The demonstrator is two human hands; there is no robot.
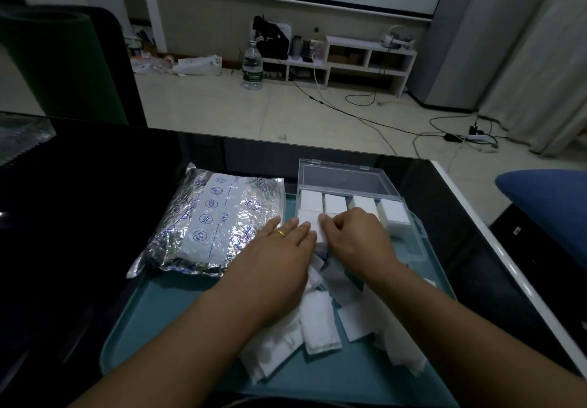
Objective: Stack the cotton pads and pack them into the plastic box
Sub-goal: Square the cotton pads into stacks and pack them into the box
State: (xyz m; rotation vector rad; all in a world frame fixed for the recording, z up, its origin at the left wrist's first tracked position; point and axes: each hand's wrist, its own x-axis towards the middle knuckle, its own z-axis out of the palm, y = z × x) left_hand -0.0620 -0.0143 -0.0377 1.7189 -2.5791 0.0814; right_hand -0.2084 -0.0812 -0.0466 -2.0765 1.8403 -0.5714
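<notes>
Your plastic box [349, 182] sits at the tray's [178, 318] far-right corner, lid up, w/ stacks of cotton pads [335, 204] in a row along its far side. Your left hand [282, 248] lies flat, fingers straight, on the box's near-left stack. Your right hand [359, 236] has fingers curled, pinching that same stack. Loose pads [317, 322] are heaped mid-tray under your wrists; the box's near edge is hidden by hands. Foil bag [209, 223] fills the tray's far-left corner. Bare tray shows along the near-left edge.
</notes>
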